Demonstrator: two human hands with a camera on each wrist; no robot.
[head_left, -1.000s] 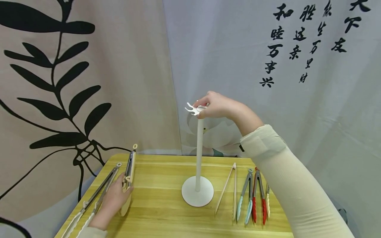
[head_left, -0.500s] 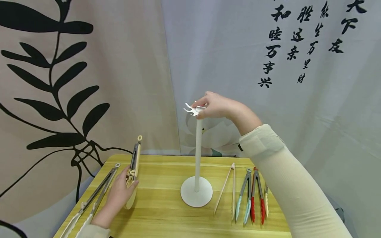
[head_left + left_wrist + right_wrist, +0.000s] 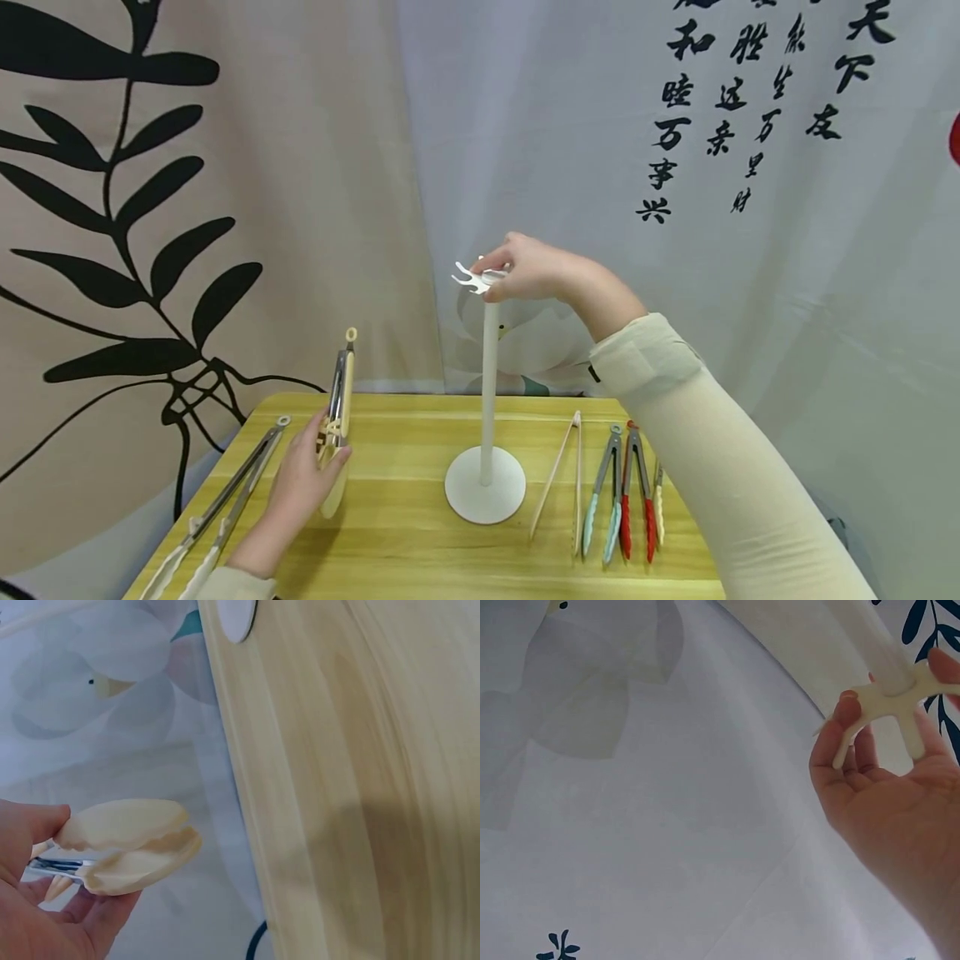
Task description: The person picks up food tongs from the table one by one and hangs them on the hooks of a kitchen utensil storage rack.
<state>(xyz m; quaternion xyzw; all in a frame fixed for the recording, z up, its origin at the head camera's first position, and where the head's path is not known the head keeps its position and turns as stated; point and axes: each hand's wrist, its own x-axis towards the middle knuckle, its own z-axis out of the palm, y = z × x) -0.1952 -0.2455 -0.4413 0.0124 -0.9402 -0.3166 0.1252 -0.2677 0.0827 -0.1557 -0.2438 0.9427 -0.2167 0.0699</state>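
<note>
In the head view, my left hand (image 3: 296, 479) holds a pair of cream-and-metal tongs (image 3: 342, 392) upright over the left part of the table, ring end up. Their scalloped cream tips (image 3: 127, 825) point down and stand slightly apart in the left wrist view, with thumb and fingers on either side of the tongs. A white stand (image 3: 489, 383) with a round base stands mid-table. My right hand (image 3: 536, 271) grips its pronged top (image 3: 472, 280). From below, the right wrist view shows fingers curled around the prongs (image 3: 889, 701); some fingers are partly hidden.
Long metal tongs (image 3: 238, 487) with whitish tips lie along the table's left side. Slim pale pink tongs (image 3: 578, 492), light-blue-tipped tongs (image 3: 614, 533), red-tipped tongs (image 3: 626, 529) and a partly hidden cream pair (image 3: 659, 508) lie at right on the wooden table (image 3: 397, 533). A printed curtain hangs behind.
My left hand has lifted the cream tongs a little and moved them toward the stand. My right hand stays on the stand's top. The head view has turned slightly right.
</note>
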